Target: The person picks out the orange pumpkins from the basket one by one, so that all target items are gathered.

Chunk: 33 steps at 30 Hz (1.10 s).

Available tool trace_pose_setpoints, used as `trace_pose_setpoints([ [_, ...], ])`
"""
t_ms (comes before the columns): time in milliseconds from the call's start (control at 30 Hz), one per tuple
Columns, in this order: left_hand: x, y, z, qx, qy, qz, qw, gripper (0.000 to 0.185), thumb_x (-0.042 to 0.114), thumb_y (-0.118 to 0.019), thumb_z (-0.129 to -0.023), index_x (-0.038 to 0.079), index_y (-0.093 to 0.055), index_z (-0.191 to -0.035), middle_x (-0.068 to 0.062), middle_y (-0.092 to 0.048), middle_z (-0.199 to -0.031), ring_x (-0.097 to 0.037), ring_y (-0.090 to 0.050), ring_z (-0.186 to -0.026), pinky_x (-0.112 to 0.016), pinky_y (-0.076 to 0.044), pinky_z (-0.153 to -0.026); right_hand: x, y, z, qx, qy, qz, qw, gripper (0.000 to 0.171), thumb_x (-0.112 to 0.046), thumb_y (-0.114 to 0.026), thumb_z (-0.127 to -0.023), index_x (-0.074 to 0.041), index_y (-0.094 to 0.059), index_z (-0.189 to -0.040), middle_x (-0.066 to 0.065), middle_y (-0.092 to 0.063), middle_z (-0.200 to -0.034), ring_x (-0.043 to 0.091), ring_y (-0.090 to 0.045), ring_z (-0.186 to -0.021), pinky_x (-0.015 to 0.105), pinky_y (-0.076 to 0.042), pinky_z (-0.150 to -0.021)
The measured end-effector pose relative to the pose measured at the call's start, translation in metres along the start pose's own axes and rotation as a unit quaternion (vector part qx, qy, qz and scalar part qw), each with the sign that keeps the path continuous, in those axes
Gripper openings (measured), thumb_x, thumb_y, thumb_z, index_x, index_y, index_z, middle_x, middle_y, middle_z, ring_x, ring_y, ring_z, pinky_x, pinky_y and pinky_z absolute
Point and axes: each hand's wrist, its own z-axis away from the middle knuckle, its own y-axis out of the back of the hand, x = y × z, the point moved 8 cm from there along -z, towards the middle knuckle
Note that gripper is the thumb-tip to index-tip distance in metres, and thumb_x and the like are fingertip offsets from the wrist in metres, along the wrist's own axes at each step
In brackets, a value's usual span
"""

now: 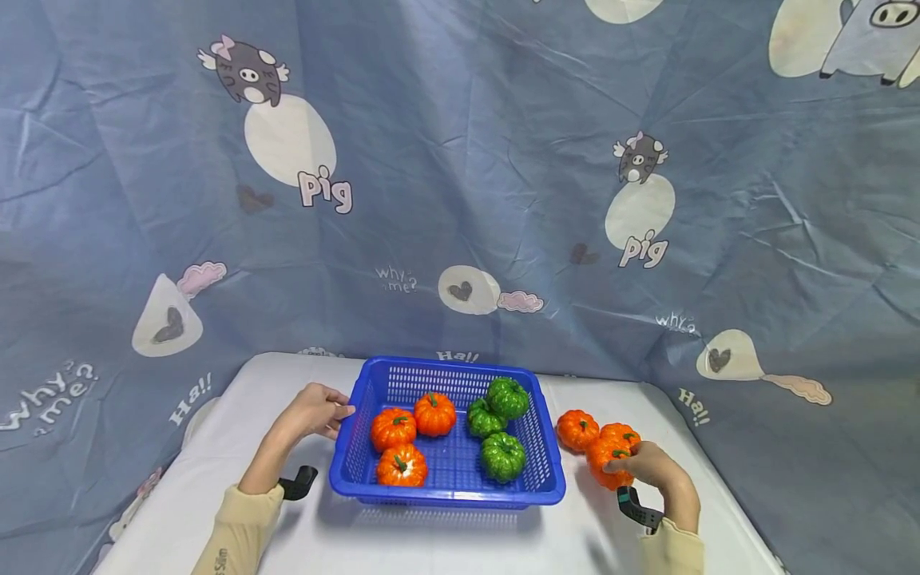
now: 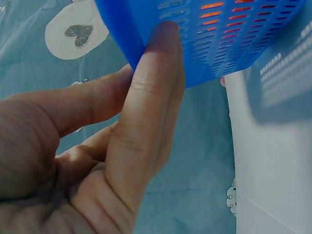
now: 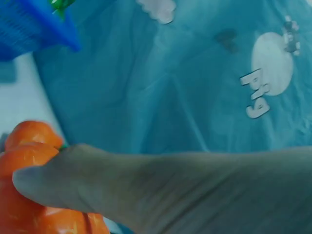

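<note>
Nearest to us, our right hand (image 1: 657, 471) curls over an orange pumpkin (image 1: 602, 463) on the white table (image 1: 446, 543), to the right of the basket; the fingers wrap the top and side of it, and in the right wrist view a finger (image 3: 53, 183) lies pressed across the orange skin (image 3: 24, 161). Two more orange pumpkins sit just beyond it, one (image 1: 622, 435) touching the gripped one and another (image 1: 577, 429) just beside the basket's right wall.

Across the table, our left hand (image 1: 312, 409) is on the left end of the blue basket (image 1: 446, 491). The left wrist view shows the thumb (image 2: 156, 97) laid flat against the outside of the slotted wall (image 2: 229, 39), with the other fingers reaching up behind the rim, so we pinch the edge between them.

Inside the basket we see three orange pumpkins on the left: one (image 1: 402, 465) at the near side, one (image 1: 393, 428) behind it and one (image 1: 434, 414) further back toward the middle. On the right lie three green pumpkins: one (image 1: 502, 456) near, one (image 1: 484, 418) in the middle, one (image 1: 508, 397) at the far corner, the last two touching.

Behind the table hangs a blue cloth (image 1: 460, 176) printed with cartoon pigs and the word "pig".
</note>
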Motion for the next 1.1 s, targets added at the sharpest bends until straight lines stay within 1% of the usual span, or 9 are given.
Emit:
trace_pose_setpoints([
  [100,0.0,0.0,-0.001,-0.002,0.001,0.001,1.0,0.036,0.006,-0.062,-0.092,-0.016,-0.055,-0.119,-0.017,-0.069,-0.083,-0.018,-0.068,-0.064,-0.033,-0.061,-0.061,0.008,-0.004,-0.004,-0.004,-0.017,0.026,1.0,0.05,-0.03,-0.074,-0.074,0.013,-0.058,-0.095,0.014,-0.06,-0.087,0.026,-0.058,-0.081,0.042,-0.051,-0.074],
  [233,0.002,0.0,-0.001,-0.003,0.001,0.0,1.0,0.036,0.006,-0.062,-0.092,-0.016,-0.056,-0.12,-0.016,-0.069,-0.082,-0.018,-0.068,-0.064,-0.033,-0.061,-0.06,0.015,-0.006,-0.01,0.006,-0.03,0.018,0.999,0.062,-0.03,-0.074,-0.075,0.021,-0.053,-0.105,0.024,-0.061,-0.096,0.035,-0.06,-0.089,0.051,-0.051,-0.084],
  [400,0.003,0.001,0.0,-0.004,0.003,0.002,1.0,0.036,0.006,-0.062,-0.092,-0.016,-0.056,-0.12,-0.015,-0.069,-0.082,-0.017,-0.067,-0.063,-0.033,-0.061,-0.06,0.022,-0.009,-0.017,0.023,-0.046,0.012,0.999,0.068,-0.029,-0.075,-0.076,0.024,-0.05,-0.111,0.034,-0.059,-0.106,0.044,-0.059,-0.098,0.055,-0.05,-0.088],
  [567,0.002,0.001,0.002,-0.004,0.003,0.002,1.0,0.036,0.005,-0.061,-0.092,-0.016,-0.055,-0.12,-0.016,-0.069,-0.083,-0.018,-0.067,-0.063,-0.033,-0.061,-0.06,0.029,-0.013,-0.021,0.023,-0.071,0.006,0.997,0.076,-0.031,-0.074,-0.077,0.027,-0.045,-0.116,0.041,-0.052,-0.116,0.051,-0.054,-0.106,0.058,-0.048,-0.092],
  [700,0.001,0.001,0.001,0.0,0.009,-0.005,0.9999,0.036,0.006,-0.061,-0.092,-0.015,-0.056,-0.12,-0.016,-0.069,-0.084,-0.018,-0.067,-0.064,-0.033,-0.061,-0.06,0.029,-0.012,-0.021,0.028,-0.071,0.004,0.997,0.075,-0.032,-0.073,-0.078,0.027,-0.045,-0.115,0.041,-0.052,-0.114,0.051,-0.054,-0.106,0.058,-0.048,-0.091],
  [800,0.0,0.001,0.001,0.0,0.014,-0.006,0.9999,0.036,0.007,-0.062,-0.092,-0.014,-0.056,-0.121,-0.015,-0.069,-0.084,-0.017,-0.067,-0.064,-0.032,-0.061,-0.06,0.022,-0.008,-0.019,0.041,-0.053,0.009,0.998,0.072,-0.032,-0.073,-0.079,0.026,-0.047,-0.114,0.04,-0.054,-0.112,0.051,-0.055,-0.103,0.058,-0.049,-0.089],
  [900,0.001,0.001,0.0,-0.003,0.008,-0.004,1.0,0.036,0.007,-0.061,-0.093,-0.015,-0.056,-0.121,-0.015,-0.069,-0.084,-0.017,-0.067,-0.064,-0.032,-0.061,-0.06,0.007,-0.003,-0.016,0.056,-0.03,0.014,0.998,0.072,-0.031,-0.071,-0.081,0.024,-0.046,-0.12,0.042,-0.052,-0.118,0.053,-0.054,-0.106,0.059,-0.047,-0.092],
  [1000,0.002,0.0,0.0,-0.008,0.0,0.007,0.9999,0.036,0.006,-0.061,-0.092,-0.016,-0.056,-0.12,-0.015,-0.069,-0.082,-0.017,-0.067,-0.063,-0.034,-0.061,-0.06,-0.015,0.003,-0.01,0.075,-0.002,0.014,0.997,0.074,-0.028,-0.07,-0.082,0.023,-0.042,-0.128,0.044,-0.046,-0.127,0.056,-0.049,-0.114,0.061,-0.044,-0.096],
  [1100,0.001,0.0,0.001,-0.01,-0.003,0.017,0.9998,0.035,0.005,-0.061,-0.092,-0.017,-0.056,-0.119,-0.015,-0.069,-0.08,-0.017,-0.067,-0.063,-0.035,-0.061,-0.061,-0.04,0.007,-0.002,0.094,0.02,0.012,0.995,0.068,-0.025,-0.07,-0.081,0.02,-0.046,-0.127,0.042,-0.048,-0.127,0.055,-0.05,-0.115,0.061,-0.044,-0.097],
])
